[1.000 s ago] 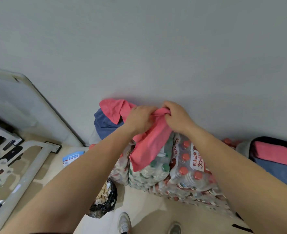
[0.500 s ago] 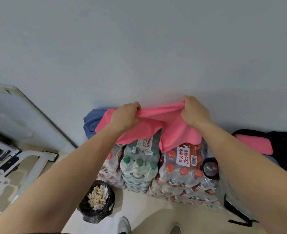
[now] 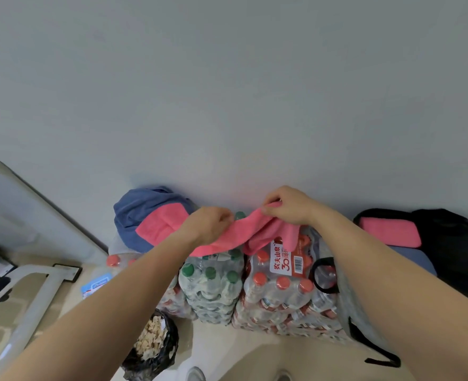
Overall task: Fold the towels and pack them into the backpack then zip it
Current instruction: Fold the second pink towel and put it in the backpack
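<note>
Head view, folding stage. I see the left hand [image 3: 209, 225] and the right hand [image 3: 287, 206], each closed in a pinch on the top edge of a pink towel [image 3: 235, 233], which is held stretched between them above stacked packs of bottled water [image 3: 276, 279]. The cloth sags at its middle and drapes onto the packs, so I judge it light, soft and limp, with no stiffness to keep a crease unaided. The best hold is at the corners of one edge, pulled taut, so the lower half hangs flat. At 9 o'clock from the left hand lies a heap of unfolded towels, blue [image 3: 142, 210] and pink. At 3 o'clock from the right hand a black backpack [image 3: 452, 243] stands open, with a folded pink towel [image 3: 389, 233] resting at its mouth. A black bag of scraps [image 3: 153, 342] sits at 6 o'clock.
</note>
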`<action>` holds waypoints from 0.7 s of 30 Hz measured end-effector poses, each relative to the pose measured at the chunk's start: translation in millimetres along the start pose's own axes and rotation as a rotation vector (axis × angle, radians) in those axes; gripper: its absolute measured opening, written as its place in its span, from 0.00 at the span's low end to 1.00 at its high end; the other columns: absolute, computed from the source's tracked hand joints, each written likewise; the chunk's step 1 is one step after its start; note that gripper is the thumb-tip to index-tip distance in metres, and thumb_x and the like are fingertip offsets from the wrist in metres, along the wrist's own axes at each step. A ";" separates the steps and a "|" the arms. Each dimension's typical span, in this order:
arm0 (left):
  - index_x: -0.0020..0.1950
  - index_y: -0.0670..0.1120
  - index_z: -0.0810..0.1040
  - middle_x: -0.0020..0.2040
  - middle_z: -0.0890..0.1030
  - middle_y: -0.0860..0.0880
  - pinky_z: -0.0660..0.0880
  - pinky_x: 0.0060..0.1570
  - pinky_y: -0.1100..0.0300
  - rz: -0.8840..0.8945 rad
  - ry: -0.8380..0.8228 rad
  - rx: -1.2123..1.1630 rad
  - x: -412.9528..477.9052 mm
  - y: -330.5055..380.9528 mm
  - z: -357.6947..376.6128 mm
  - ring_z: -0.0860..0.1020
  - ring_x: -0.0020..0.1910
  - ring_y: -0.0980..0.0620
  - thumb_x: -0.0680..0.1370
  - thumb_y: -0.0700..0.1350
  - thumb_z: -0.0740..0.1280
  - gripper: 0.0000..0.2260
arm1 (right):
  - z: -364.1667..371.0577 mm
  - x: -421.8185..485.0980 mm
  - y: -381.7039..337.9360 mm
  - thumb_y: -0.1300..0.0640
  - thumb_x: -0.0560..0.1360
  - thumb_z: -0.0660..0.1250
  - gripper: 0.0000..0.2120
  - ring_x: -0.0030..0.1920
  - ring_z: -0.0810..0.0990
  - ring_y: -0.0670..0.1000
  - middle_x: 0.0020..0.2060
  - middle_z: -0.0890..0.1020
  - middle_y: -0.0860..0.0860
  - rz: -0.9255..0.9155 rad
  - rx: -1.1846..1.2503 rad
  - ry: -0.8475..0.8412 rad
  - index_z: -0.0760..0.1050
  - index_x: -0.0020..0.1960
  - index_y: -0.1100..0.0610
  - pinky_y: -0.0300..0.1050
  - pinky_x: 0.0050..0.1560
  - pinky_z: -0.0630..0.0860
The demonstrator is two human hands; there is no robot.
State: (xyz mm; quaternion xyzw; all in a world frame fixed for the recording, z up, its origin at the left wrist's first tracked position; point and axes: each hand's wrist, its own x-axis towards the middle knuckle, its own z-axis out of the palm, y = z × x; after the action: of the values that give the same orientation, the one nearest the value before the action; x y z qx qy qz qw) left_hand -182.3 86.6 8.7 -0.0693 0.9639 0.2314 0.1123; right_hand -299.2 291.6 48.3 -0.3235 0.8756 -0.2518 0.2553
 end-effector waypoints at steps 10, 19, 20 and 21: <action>0.51 0.54 0.77 0.43 0.82 0.56 0.72 0.38 0.65 0.055 0.116 -0.323 2.9 42.9 11.7 0.79 0.39 0.57 0.71 0.47 0.72 0.10 | -1.6 -13.4 3.1 0.58 0.74 0.72 0.05 0.48 0.79 0.43 0.45 0.82 0.41 -0.059 0.045 0.107 0.81 0.45 0.47 0.39 0.50 0.73; 0.45 0.52 0.80 0.43 0.82 0.54 0.72 0.38 0.56 -0.029 0.251 -0.026 -7.5 46.7 9.4 0.79 0.44 0.49 0.73 0.47 0.67 0.03 | 8.9 -24.0 2.7 0.52 0.76 0.70 0.07 0.38 0.76 0.44 0.36 0.78 0.43 0.027 -0.094 -0.076 0.75 0.40 0.47 0.38 0.36 0.68; 0.43 0.52 0.77 0.41 0.80 0.54 0.69 0.37 0.57 -0.048 0.289 -0.003 -10.3 46.8 8.3 0.78 0.43 0.49 0.74 0.48 0.67 0.01 | 9.5 -24.8 1.9 0.51 0.76 0.70 0.10 0.34 0.74 0.43 0.33 0.76 0.44 0.024 -0.088 -0.088 0.74 0.37 0.47 0.38 0.35 0.67; 0.40 0.53 0.75 0.39 0.79 0.54 0.67 0.36 0.57 -0.043 0.327 0.028 -11.8 45.7 7.9 0.77 0.43 0.49 0.73 0.50 0.67 0.04 | 9.9 -24.8 2.0 0.50 0.76 0.70 0.13 0.32 0.72 0.43 0.30 0.75 0.44 0.015 -0.062 -0.083 0.73 0.34 0.48 0.38 0.34 0.65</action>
State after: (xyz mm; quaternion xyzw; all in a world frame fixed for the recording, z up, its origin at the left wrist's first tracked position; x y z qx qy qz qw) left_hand -177.9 131.6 24.5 -0.1251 0.9707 0.2010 -0.0403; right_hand -277.7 307.5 46.8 -0.3349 0.8740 -0.2089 0.2833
